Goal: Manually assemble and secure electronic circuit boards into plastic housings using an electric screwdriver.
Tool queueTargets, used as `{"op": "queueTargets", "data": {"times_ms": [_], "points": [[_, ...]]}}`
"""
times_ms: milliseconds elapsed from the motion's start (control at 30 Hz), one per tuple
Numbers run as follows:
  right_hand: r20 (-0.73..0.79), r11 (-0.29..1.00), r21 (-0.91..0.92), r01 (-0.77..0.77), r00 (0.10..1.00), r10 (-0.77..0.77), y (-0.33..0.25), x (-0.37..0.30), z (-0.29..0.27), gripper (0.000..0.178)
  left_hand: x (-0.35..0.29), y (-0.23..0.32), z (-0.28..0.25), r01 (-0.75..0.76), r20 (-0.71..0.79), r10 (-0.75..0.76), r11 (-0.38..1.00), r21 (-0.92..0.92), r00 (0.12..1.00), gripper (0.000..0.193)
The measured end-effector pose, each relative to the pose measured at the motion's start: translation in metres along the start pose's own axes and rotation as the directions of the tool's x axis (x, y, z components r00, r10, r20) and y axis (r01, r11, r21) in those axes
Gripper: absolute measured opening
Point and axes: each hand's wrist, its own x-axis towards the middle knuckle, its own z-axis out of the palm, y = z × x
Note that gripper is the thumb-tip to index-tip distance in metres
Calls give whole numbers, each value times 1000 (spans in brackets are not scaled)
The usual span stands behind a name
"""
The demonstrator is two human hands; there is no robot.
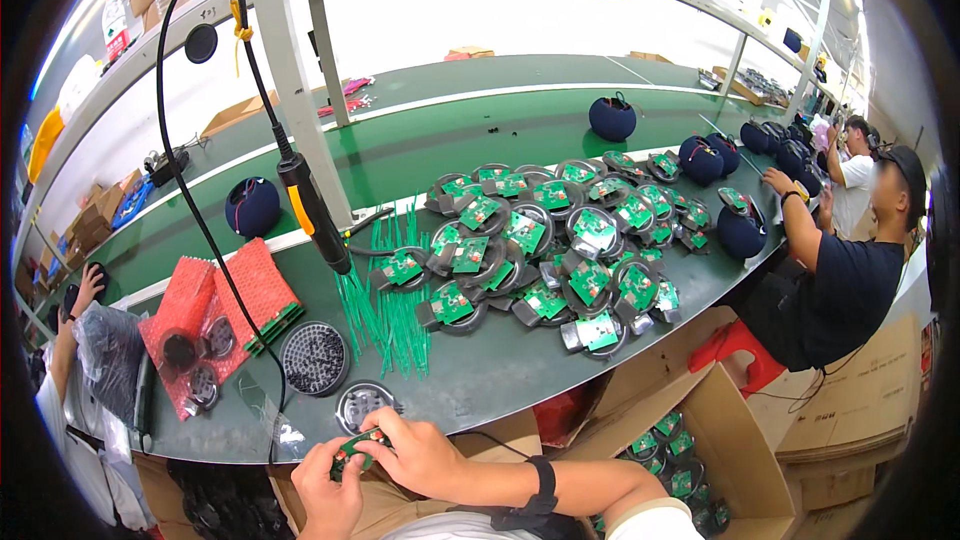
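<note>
Between green ties point(365, 325) and the near edge, the workbench point(465, 395) leaves room; left hand point(327, 495) and right hand point(422, 455) (fingertips close) pinch a circuit board point(350, 449).

The red bubble wrap point(256, 282) is glossy, bumpy plastic.
</note>
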Motion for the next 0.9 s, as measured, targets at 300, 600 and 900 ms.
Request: {"op": "queueTargets", "data": {"times_ms": [300,600,900], "points": [[-24,997,-70,11,1000,-13,1,0,0,26,4,-1,1,-26,0,26,999,-25,1000,23],[-74,996,-73,57,995,-62,4,2,2,26,8,-1,4,-38,-13,38,999,-24,999,22],[-60,992,-117,41,997,-48,1,3,-1,27,8,2,4,-28,-22,28,1000,-4,999,23]]}}
